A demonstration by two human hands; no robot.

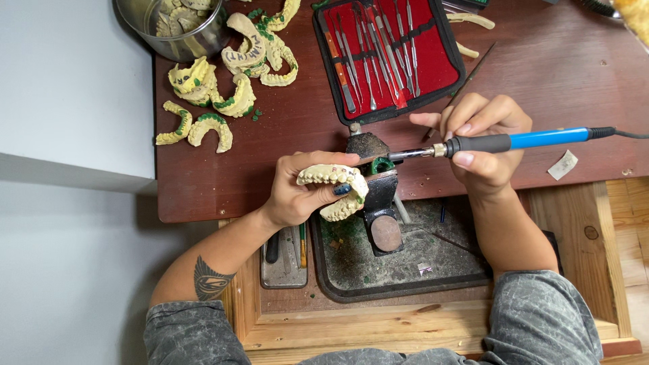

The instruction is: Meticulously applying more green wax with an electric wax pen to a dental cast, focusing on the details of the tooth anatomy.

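Just above the dark metal tray [405,270] set in the wooden frame, the left hand [297,192] grips a pale yellow plaster cast of teeth [336,189], fingers curled round its arch, held beside a small black stand [378,203]. To its right, the right hand [483,145] clasps a blue-handled electric wax tool [514,141] like a pen, its metal tip reaching toward the cast. Farther off on the reddish-brown worktop [541,61] lie an open red-lined case of steel instruments [389,54], loose yellow casts [223,67] and a metal bowl [176,27].
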